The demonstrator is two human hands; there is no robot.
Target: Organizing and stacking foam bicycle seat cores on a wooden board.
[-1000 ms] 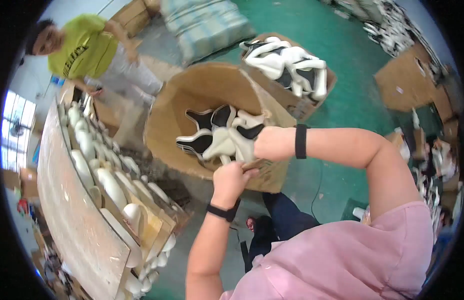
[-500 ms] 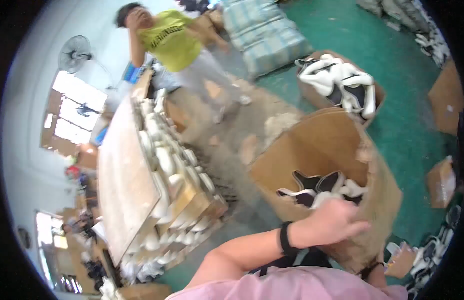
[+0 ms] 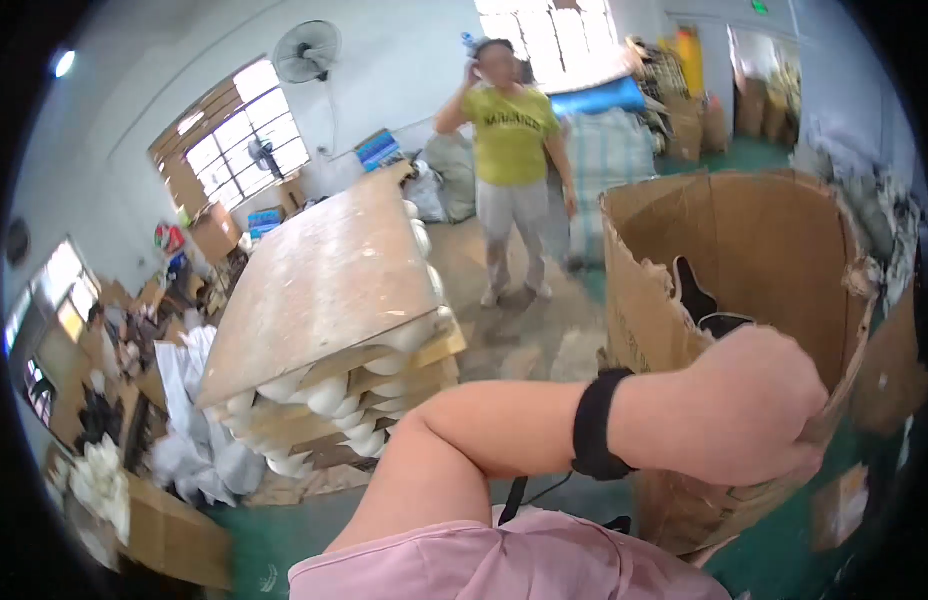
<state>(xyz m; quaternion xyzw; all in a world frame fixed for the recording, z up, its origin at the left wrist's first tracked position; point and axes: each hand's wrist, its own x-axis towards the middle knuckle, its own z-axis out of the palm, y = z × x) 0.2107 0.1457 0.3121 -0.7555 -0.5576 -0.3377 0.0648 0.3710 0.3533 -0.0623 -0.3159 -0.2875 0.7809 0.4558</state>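
A big brown cardboard box [image 3: 646, 300] stands on your right, your bare, bent left hand [image 3: 739, 410] is at its near side, fingers too hidden to tell if they hold anything, and black, pale-edged pieces [image 3: 695, 294] lie inside.

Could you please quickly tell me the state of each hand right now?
Left hand: in front of the cardboard box; open or closed cannot be told.
Right hand: not in view.
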